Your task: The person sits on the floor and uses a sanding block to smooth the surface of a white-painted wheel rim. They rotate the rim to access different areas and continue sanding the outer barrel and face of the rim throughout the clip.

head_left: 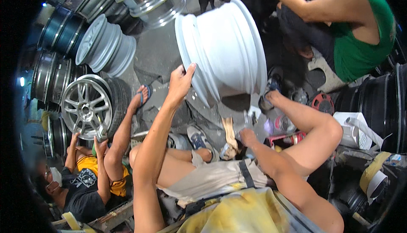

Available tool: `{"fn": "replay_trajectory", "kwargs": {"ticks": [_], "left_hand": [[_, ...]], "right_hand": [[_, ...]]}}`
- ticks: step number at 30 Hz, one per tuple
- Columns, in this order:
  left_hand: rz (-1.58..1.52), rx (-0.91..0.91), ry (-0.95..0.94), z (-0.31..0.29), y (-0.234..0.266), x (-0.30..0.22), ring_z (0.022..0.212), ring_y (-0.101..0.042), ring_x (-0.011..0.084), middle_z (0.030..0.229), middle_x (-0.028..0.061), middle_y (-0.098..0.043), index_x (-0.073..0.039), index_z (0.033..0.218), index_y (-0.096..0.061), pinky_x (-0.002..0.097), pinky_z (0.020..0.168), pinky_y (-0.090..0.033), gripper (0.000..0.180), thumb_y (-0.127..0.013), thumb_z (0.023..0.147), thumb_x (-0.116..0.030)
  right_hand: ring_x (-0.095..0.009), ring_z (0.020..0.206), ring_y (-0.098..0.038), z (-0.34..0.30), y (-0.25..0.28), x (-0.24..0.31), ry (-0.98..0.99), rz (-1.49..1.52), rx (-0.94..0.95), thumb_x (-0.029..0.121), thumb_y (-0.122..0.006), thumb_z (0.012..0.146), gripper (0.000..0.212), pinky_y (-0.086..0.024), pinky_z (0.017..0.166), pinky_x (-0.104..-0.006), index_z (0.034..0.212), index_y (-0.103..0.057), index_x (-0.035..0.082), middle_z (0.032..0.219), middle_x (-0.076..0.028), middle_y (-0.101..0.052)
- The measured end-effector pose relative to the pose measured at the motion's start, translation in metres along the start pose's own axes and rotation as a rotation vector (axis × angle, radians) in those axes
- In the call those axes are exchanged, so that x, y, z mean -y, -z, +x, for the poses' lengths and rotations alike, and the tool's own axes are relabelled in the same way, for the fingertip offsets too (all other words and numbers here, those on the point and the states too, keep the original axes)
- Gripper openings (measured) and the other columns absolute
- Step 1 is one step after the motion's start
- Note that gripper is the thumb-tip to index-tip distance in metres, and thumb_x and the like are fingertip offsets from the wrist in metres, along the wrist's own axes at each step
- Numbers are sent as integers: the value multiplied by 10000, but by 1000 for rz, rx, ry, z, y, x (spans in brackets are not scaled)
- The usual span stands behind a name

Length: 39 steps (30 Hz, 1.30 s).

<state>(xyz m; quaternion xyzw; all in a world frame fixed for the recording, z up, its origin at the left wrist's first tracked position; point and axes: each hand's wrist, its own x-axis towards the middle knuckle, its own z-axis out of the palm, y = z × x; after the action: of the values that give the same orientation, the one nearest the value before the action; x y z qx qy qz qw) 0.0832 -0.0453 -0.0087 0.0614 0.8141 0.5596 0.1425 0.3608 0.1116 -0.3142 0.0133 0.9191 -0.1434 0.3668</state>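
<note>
Wheel rim [227,48], pale grey-white, is directly ahead on its side. Hands are apart: left hand [181,82] grips its left edge; right hand [247,137] is lower, its hold unclear. Firm edge grip should prevent rolling.

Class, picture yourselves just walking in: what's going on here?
The person's left hand grips the near edge of a white wheel rim, which lies on its side in front. The right hand is low beside a tan strip; whether it holds anything is unclear. At left, a co-worker in a black shirt has both hands at a silver spoked wheel. Another in a green top sits at upper right.
</note>
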Motion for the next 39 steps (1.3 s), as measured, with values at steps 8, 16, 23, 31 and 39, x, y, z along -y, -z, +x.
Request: {"fn": "replay_trajectory", "kwargs": {"ticks": [8, 16, 23, 31, 39], "left_hand": [[535, -350, -186, 103, 11, -25, 866, -662, 495, 924, 293, -698, 42, 979, -650, 541, 778, -507, 492, -461, 1023, -409], [422, -519, -75, 83, -27, -32, 1016, -626, 526, 1024, 334, -675, 43, 992, -669, 586, 885, -468, 569, -353, 1058, -425], [349, -484, -135, 46, -38, -31, 955, -625, 536, 955, 336, -672, 53, 947, -645, 598, 833, -450, 511, -378, 1066, -366], [393, -573, -200, 52, -32, -20, 875, -640, 530, 864, 316, -682, 48, 891, -620, 607, 779, -462, 495, -403, 1058, -364], [403, -587, -226, 50, -29, -13, 845, -630, 532, 862, 329, -665, 54, 877, -593, 600, 762, -456, 456, -411, 1061, -322]], "right_hand": [[-325, 993, -699, -100, 274, 56, 524, 244, -974, 46, -600, 876, 248, -567, 864, -425, 1094, -714, 69, 1115, -140, -715], [-297, 1058, -677, -34, 387, 8, 606, -224, -1339, 7, -604, 849, 355, -550, 915, -410, 1184, -695, 78, 1175, -132, -688], [-353, 949, -646, 56, 497, 44, 244, -147, -1329, 74, -579, 857, 156, -516, 847, -458, 897, -721, 25, 935, -188, -646], [-425, 935, -616, -7, 407, 119, 425, 493, -1318, -14, -602, 829, 116, -509, 809, -501, 905, -678, -59, 935, -255, -590], [-472, 826, -638, -17, 388, 120, 486, 547, -1301, -2, -577, 860, 147, -520, 738, -540, 977, -643, -59, 911, -282, -622]]}}
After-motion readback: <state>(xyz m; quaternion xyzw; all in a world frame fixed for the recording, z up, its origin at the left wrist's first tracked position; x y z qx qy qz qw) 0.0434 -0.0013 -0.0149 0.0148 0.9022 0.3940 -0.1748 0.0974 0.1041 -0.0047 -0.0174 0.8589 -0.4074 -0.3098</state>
